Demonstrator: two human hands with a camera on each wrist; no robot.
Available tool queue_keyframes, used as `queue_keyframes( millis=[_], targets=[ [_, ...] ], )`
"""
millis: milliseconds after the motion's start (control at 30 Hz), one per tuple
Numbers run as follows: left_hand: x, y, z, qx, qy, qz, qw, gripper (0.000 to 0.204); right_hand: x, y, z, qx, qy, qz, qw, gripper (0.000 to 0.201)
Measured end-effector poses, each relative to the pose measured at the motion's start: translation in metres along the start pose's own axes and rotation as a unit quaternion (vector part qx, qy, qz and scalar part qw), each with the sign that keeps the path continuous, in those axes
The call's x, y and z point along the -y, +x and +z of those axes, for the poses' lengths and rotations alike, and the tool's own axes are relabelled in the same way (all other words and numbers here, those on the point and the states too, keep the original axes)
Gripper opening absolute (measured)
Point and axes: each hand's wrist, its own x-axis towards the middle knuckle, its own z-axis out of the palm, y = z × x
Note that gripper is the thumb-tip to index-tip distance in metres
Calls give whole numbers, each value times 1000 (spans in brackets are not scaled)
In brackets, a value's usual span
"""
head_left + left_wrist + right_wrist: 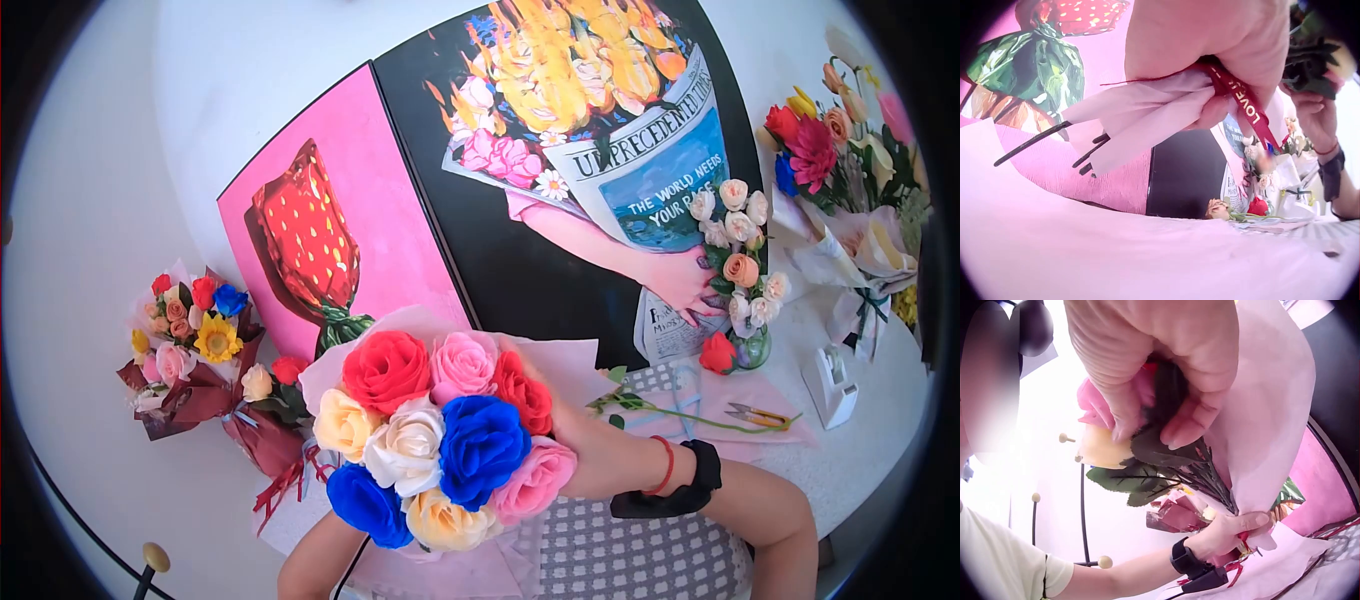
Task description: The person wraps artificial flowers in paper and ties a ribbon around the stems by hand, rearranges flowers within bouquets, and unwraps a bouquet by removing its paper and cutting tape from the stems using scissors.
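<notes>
A bouquet of red, pink, blue, white and cream roses (405, 445) faces up in the head view, with pale pink paper (1266, 400) behind it. My left hand (1210, 44) grips its paper-wrapped lower end (1147, 109), where a red ribbon with gold letters (1244, 103) is tied; dark stem ends stick out below. The head view hides that hand under the flowers. On the bouquet's right side is my right hand (590, 450). In the right wrist view, the fingers of my right hand (1160, 369) curl round dark green leaves (1160, 447) beside a pink rose (1097, 403).
A maroon-wrapped bouquet (265, 435) lies at the left. Behind stand a pink picture (310, 170) and a black one (590, 290). At the right are a vase of roses (750, 348), scissors (757, 416), a tape dispenser (830, 388) and another wrapped bouquet (868, 245).
</notes>
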Motion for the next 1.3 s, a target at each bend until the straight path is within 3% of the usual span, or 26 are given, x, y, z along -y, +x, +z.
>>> queue_keyframes(
  millis=[167,233,300,333,400,433,500,533,600,633,700,733,900,933,967,1000,1033,1067,1100,1133,1200,1233,1300],
  targets=[
    [-8,13,2,-11,-12,-8,1000,53,5,-1,-4,-20,0,7,1000,109],
    [-22,33,4,-27,-15,-11,999,53,9,-1,-7,-67,-32,61,995,113],
    [-31,50,14,-45,-19,-13,999,53,2,0,-3,-93,29,64,993,115],
    [-23,0,13,-52,-22,-15,998,52,1,0,-1,-124,44,58,990,115],
    [-7,9,14,-63,-29,-17,997,52,3,1,6,-198,54,46,978,115],
    [-10,15,15,-66,-32,-17,997,52,-1,0,11,-195,53,46,978,115],
    [-8,14,22,-72,-38,-15,997,51,-17,-3,22,-196,56,49,978,88],
    [-7,14,26,-75,-40,-13,996,51,-22,-4,25,-194,55,47,978,88],
    [-1,8,35,-77,-43,-10,996,51,-31,-8,31,-60,-92,94,990,64],
    [-2,12,40,-76,-46,-9,996,51,-43,-12,38,-61,-94,93,989,64],
    [1,13,52,-74,-51,-4,996,50,-62,-14,54,-184,-183,36,965,31],
    [1,16,61,-75,-54,-2,996,50,-62,-13,55,-194,-73,-3,978,33],
    [-2,26,67,-91,-63,8,994,49,-90,-25,58,-135,-53,-25,989,35],
    [-7,35,71,-95,-64,9,993,49,-106,-28,57,-115,176,23,977,35],
    [-10,40,72,-99,-67,10,993,49,-119,-32,59,-88,394,71,912,35],
    [-13,44,70,-103,-69,12,992,48,-128,-36,66,-113,124,60,984,37],
    [-14,45,68,-105,-73,13,992,48,-147,-42,67,-111,122,59,985,37],
    [-14,46,68,-107,-77,15,991,48,-174,-49,65,-104,274,190,937,38],
    [-16,47,63,-108,-81,15,991,48,-195,-54,63,-95,414,314,849,40],
    [-17,47,56,-108,-84,16,990,47,-210,-59,63,-94,413,315,850,40],
    [-15,44,56,-109,-91,15,990,47,-224,-62,63,-29,187,308,932,42],
    [-12,38,49,-109,-94,15,989,47,-223,-62,63,-29,186,309,932,42],
    [-17,54,79,-105,-101,14,989,46,-192,-48,61,-88,106,227,964,42]
  ],
)
